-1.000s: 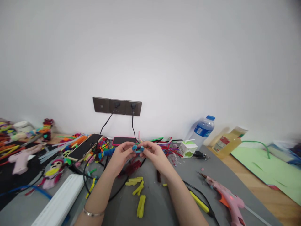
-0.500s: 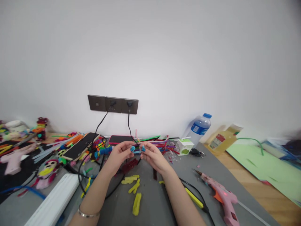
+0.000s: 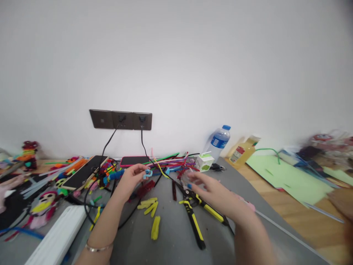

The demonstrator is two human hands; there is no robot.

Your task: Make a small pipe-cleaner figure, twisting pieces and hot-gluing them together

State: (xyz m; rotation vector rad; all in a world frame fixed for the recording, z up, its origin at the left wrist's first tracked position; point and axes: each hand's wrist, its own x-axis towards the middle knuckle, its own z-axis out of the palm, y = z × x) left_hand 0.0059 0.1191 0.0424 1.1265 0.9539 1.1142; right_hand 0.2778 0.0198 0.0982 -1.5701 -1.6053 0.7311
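Note:
My left hand (image 3: 134,179) pinches a small light blue bent piece of pipe cleaner (image 3: 148,174) between thumb and fingertips, above the desk. Stretched out to the right, my right hand (image 3: 205,187) has its fingers apart with nothing visible in them. It hovers just by the pliers (image 3: 194,224), which have black and yellow handles and lie spread on the grey desk. Folded yellow pipe cleaner pieces (image 3: 155,228) lie between my arms. A dark red piece (image 3: 145,188) rests beyond them. The pink glue gun (image 3: 246,203) is mostly hidden behind my right forearm.
Loose pipe cleaners (image 3: 176,162) lie along the wall with a phone (image 3: 135,161), a small white carton (image 3: 204,162) and a water bottle (image 3: 220,141). A white power strip (image 3: 59,235) and black cables are at left. Green paper (image 3: 286,178) lies at right.
My hands have parted. The right has let go of the blue piece and moved right over the pliers, while the left keeps it. The view has turned right.

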